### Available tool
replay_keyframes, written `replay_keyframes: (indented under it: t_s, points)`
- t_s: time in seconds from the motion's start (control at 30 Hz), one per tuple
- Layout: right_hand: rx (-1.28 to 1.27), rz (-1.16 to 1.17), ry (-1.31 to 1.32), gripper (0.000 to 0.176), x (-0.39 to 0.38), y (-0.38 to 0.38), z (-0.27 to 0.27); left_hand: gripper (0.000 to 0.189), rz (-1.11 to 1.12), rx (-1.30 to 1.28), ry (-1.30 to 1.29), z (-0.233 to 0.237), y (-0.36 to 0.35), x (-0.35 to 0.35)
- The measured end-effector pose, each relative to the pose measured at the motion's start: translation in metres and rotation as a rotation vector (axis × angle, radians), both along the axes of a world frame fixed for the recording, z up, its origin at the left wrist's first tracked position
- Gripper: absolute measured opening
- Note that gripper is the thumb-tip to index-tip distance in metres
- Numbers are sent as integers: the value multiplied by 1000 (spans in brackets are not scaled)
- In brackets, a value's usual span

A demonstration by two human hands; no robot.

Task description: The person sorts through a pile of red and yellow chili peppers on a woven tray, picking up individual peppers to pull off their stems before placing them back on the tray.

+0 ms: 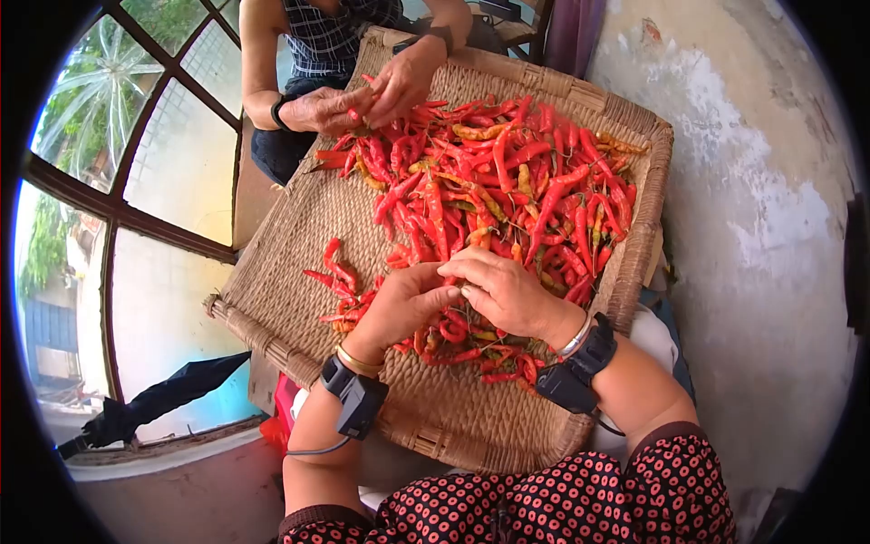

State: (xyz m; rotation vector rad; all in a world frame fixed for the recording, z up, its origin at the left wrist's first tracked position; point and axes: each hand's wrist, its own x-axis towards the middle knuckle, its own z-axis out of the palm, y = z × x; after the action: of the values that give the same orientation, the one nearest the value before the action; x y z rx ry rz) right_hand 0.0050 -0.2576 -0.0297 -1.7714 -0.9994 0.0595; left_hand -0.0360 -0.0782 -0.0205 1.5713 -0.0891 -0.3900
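While left hand (403, 304) and right hand (507, 292) meet over chillies (507, 181) in the woven tray (299, 263), grips curled shut, contents hidden, one chilli is best pinched by its stalk.

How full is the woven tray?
Partly full. The woven tray has red chillies heaped on its right side; its left is bare weave.
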Motion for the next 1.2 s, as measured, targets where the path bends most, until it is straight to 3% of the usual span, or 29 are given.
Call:
replay_keyframes:
  t_s: [0.07,0.1,0.23,0.27,0.3,0.37,0.43,0.6,0.77,0.93,1.03,1.1,1.13,1.2]
  points:
    - [11,2,12,23,2,-2,5,21,81,43,187,3,3,3]
    - [-29,-103,-17,22,8,-7,10,17,179,18,200,-1,15,6]
    - [-319,-519,-194,20,32,-37,1,20,562,-222,47,2,42,16]
    - [-322,-520,-208,20,32,-42,1,33,743,-361,34,3,43,16]
    - [-434,-551,-191,21,31,-45,3,33,742,-373,17,4,44,17]
    - [-543,-584,-185,22,35,-48,4,50,917,-480,56,2,47,16]
    - [-668,-483,-156,23,32,-50,-6,61,881,-439,69,-1,46,13]
    - [-667,-473,-220,10,34,-47,-16,33,518,-305,99,-3,27,8]
    - [-304,-352,-92,19,23,-24,0,28,149,-105,152,0,11,4]
    - [-110,-63,-17,26,-2,-2,7,36,36,-70,201,2,2,3]
    - [-70,-12,105,40,-7,0,8,42,-70,-69,239,0,5,3]
    - [-10,27,250,44,-7,-3,10,43,-8,-365,244,3,2,2]
    - [48,66,398,49,-8,-3,11,42,31,-392,263,5,-1,2]
    - [32,80,346,54,-12,-3,13,40,21,-395,294,1,0,1]
